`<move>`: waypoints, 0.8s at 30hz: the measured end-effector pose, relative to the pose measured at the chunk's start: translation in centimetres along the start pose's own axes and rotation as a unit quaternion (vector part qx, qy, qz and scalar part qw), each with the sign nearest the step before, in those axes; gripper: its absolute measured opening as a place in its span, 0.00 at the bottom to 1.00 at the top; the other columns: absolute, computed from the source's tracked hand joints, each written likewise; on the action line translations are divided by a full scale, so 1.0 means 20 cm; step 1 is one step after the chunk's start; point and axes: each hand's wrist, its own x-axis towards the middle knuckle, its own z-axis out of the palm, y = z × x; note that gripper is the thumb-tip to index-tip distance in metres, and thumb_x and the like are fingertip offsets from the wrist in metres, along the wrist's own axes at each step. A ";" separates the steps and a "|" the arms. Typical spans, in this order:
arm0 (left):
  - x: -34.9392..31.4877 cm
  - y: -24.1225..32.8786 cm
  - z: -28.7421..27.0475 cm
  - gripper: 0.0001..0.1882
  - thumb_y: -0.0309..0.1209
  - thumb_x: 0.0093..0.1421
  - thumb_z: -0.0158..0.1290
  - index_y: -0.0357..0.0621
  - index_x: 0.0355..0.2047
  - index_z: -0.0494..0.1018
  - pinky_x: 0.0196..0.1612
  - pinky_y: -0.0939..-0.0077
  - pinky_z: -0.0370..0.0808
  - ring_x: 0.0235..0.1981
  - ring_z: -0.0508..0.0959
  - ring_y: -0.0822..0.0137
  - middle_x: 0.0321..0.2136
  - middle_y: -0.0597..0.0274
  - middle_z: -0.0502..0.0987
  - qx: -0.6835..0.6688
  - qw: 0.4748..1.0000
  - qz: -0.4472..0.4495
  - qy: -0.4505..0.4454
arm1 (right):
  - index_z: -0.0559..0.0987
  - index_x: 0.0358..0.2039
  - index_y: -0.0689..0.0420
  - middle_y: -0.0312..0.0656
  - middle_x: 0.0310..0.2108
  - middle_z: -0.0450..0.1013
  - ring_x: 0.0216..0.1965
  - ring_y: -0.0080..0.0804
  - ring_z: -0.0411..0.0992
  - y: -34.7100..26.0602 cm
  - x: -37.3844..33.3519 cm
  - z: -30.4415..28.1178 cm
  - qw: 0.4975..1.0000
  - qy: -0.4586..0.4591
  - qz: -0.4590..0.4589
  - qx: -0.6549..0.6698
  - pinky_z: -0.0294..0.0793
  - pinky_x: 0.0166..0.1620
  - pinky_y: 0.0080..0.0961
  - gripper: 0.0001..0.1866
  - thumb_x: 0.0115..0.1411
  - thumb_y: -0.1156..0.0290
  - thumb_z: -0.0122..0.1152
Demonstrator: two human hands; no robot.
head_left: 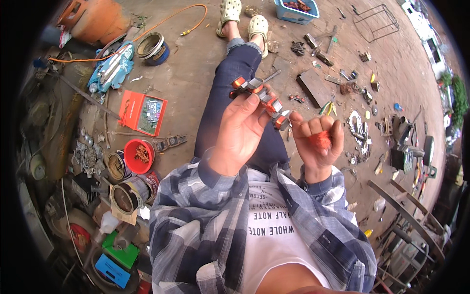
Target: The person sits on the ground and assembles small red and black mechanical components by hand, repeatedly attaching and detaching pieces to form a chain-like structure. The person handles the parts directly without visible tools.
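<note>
My left hand point(234, 132) grips a motor core with orange-red coils point(270, 104), its grey metal pole pieces spread in an arc past the fingertips. A thin rod points up and away from it. Close by on the right, my right hand point(304, 142) is curled into a fist around a clump of fine orange-red wire point(320, 140). Its fingertips are beside the core's right end; whether a strand links the two cannot be made out. Both hands are above my outstretched legs.
A red bowl point(128, 156) of copper-coloured scraps stands left, near an open red case point(165, 117) and a paint bucket point(154, 55). Ahead is a blue tub point(297, 17) with reddish scraps. Right lie a hammer point(323, 58), yellow-handled pliers point(329, 105) and a dark metal plate point(313, 87).
</note>
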 end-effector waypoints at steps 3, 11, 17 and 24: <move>0.01 0.03 -0.04 0.19 0.33 0.64 0.51 0.38 0.52 0.65 0.55 0.67 0.73 0.50 0.73 0.64 0.48 0.59 0.71 -0.086 0.996 -0.001 0.011 | 0.53 0.14 0.47 0.26 0.09 0.46 0.15 0.22 0.43 -0.04 0.01 -0.07 0.985 -0.170 -0.036 -0.017 0.55 0.41 0.28 0.27 0.62 0.50 0.52; -0.01 0.11 -0.07 0.22 0.34 0.63 0.52 0.37 0.55 0.63 0.58 0.67 0.71 0.50 0.72 0.63 0.49 0.57 0.70 0.008 0.999 0.040 0.004 | 0.60 0.12 0.48 0.25 0.10 0.57 0.16 0.17 0.53 -0.15 0.10 -0.03 0.977 0.037 -0.048 0.203 0.57 0.57 0.27 0.26 0.65 0.52 0.51; -0.02 0.10 -0.08 0.22 0.30 0.64 0.51 0.33 0.56 0.62 0.59 0.65 0.69 0.50 0.73 0.62 0.49 0.54 0.71 0.081 0.995 0.062 0.017 | 0.78 0.39 0.60 0.31 0.22 0.69 0.30 0.23 0.67 -0.11 0.13 -0.06 0.987 0.099 -0.116 0.049 0.58 0.61 0.31 0.17 0.63 0.58 0.55; -0.07 0.08 -0.03 0.20 0.26 0.61 0.53 0.33 0.53 0.66 0.52 0.66 0.74 0.47 0.76 0.60 0.47 0.52 0.73 0.155 0.988 0.002 -0.016 | 0.77 0.45 0.60 0.43 0.46 0.75 0.49 0.31 0.72 -0.09 0.19 -0.16 0.965 0.124 -0.212 -0.091 0.64 0.61 0.30 0.13 0.64 0.68 0.55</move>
